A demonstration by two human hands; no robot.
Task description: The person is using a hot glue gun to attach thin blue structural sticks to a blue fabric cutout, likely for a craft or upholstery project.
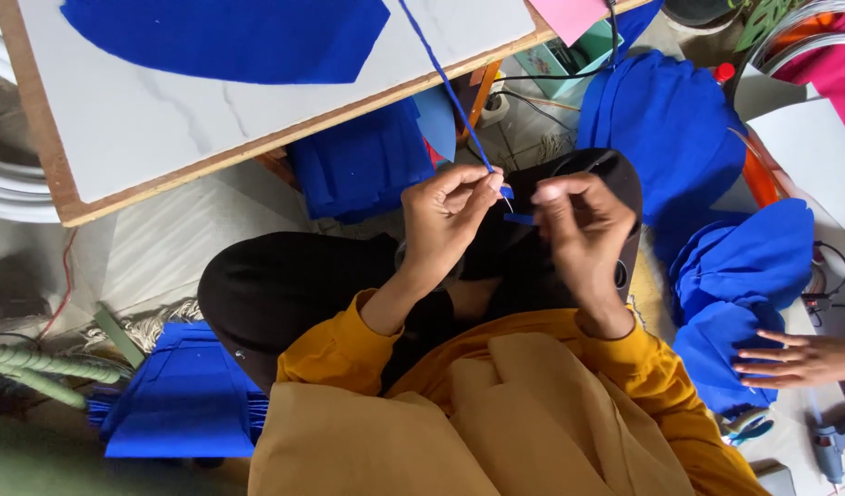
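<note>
Cluttered floor, one white surface [165, 119] above grip. Left hand [450, 216] pinches one blue strip [445, 87]; right hand [583, 225] pinches small blue piece [521, 219] beside it. One co-worker's hand [794, 358] on blue fabric pile [739, 294].

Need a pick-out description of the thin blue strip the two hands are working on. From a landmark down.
Start at the white marble-look board with the wood edge, top left. A narrow blue strip runs from its top edge diagonally down to the left hand, with the right hand pinching beside it. Unlike the broad blue fabric pieces around, it is thin as a cord and pulled taut.
</note>
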